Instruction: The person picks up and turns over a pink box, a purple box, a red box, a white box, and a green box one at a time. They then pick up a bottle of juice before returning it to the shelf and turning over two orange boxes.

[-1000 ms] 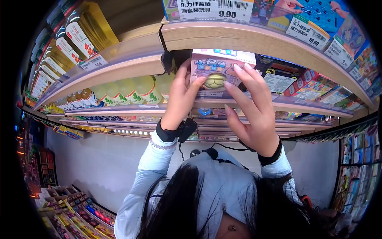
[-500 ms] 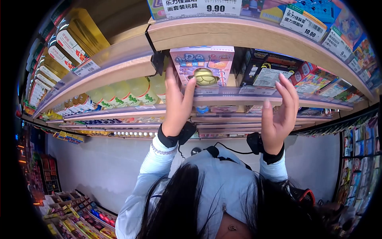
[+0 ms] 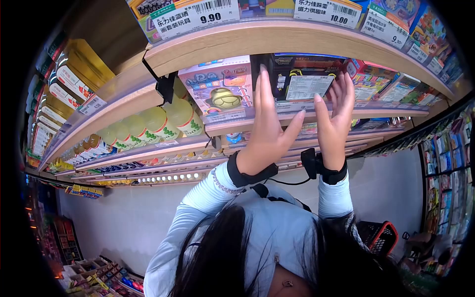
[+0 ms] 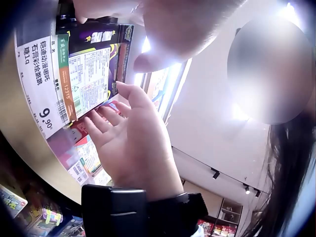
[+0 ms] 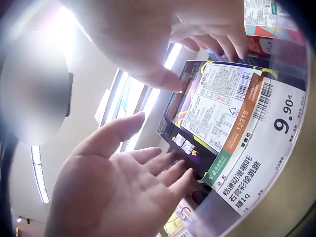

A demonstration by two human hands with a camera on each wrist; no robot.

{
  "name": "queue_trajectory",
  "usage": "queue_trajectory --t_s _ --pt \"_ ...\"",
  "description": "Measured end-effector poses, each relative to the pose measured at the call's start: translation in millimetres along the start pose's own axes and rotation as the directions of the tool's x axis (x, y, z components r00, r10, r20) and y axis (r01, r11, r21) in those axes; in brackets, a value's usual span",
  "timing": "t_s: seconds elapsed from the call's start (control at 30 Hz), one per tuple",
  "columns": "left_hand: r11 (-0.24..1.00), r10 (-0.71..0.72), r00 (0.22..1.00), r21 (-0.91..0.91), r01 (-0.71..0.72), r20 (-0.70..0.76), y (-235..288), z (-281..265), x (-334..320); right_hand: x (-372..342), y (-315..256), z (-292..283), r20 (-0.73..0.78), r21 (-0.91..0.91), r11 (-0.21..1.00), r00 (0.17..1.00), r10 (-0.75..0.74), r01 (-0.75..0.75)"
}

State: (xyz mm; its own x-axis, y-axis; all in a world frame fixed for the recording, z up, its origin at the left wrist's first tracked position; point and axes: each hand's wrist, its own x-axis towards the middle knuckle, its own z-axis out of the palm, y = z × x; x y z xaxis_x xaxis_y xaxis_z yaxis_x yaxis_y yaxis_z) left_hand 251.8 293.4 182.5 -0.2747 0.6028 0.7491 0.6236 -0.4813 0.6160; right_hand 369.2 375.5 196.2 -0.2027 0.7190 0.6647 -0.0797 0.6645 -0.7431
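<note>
left hand (image 3: 269, 129) and right hand (image 3: 336, 118) flank a dark box (image 3: 308, 84), each grip loosely spread, holding nothing; contact unclear

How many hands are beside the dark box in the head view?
2: the left hand by the dark box, on its left side, and the right hand by its right side. No further hand shows there.

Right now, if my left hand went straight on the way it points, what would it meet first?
Your left hand would probably meet the left side of the black box first; depth is unclear, so it might slip between that and the pink box.
</note>
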Motion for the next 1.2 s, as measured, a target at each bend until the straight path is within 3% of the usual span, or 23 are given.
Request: queue_trajectory --t_s 0.1,0.3,0.33,0.47,0.57,0.7,0.77,0.87,0.93,1.0,1.17,1.2 --pt "0.981 -0.149 0.988 -0.116 0.153 0.043 -4 5 9 2 2 -1 0.047 0.077 0.994 0.996 0.069 -0.073" --pt "0.999 -0.042 0.996 -0.024 0.040 -0.076 10 7 -2 -9 3 -9 0.009 0.044 0.997 0.998 0.061 -0.061" --pt "0.997 -0.045 0.991 -0.074 0.036 -0.122 11 11 -7 -12 3 -10 0.006 0.030 0.998 0.999 0.050 -0.050" --pt "0.995 -0.011 0.986 -0.097 -0.005 -0.165 20 11 -23 -30 -18 -7 -0.011 0.212 0.977 1.000 0.015 -0.013" --pt "0.992 0.128 0.975 0.002 -0.130 -0.182 28 14 -37 -48 -22 -9 -0.076 0.382 0.924 0.995 0.063 -0.029" --pt "0.942 0.330 0.937 0.104 -0.319 -0.116 32 12 -50 -49 -32 -26 -0.106 -0.049 0.998 0.993 -0.047 0.042" --pt "0.948 0.317 0.941 0.057 -0.312 -0.120 40 13 -52 -48 -32 -31 -0.084 -0.107 0.990 0.991 -0.100 0.091" --pt "0.949 0.313 0.943 0.004 -0.315 -0.116 45 17 -53 -49 -27 -38 -0.007 -0.018 0.984 0.984 -0.177 0.177" --pt "0.924 0.384 0.916 0.047 -0.381 -0.117 46 20 -55 -53 -26 -42 0.034 0.044 0.979 0.979 -0.200 0.198" --pt "0.930 0.358 0.931 -0.057 -0.362 -0.068 47 17 -56 -56 -26 -48 0.061 0.109 0.974 0.976 -0.207 0.199" --pt "0.938 0.344 0.939 -0.063 -0.342 0.020 40 -12 -46 -58 -28 -74 0.063 0.442 0.895 0.994 -0.092 0.055" --pt "0.958 0.228 0.961 -0.138 -0.250 -0.153 34 -8 -41 -56 -27 -82 0.061 0.532 0.847 0.997 -0.049 0.009"
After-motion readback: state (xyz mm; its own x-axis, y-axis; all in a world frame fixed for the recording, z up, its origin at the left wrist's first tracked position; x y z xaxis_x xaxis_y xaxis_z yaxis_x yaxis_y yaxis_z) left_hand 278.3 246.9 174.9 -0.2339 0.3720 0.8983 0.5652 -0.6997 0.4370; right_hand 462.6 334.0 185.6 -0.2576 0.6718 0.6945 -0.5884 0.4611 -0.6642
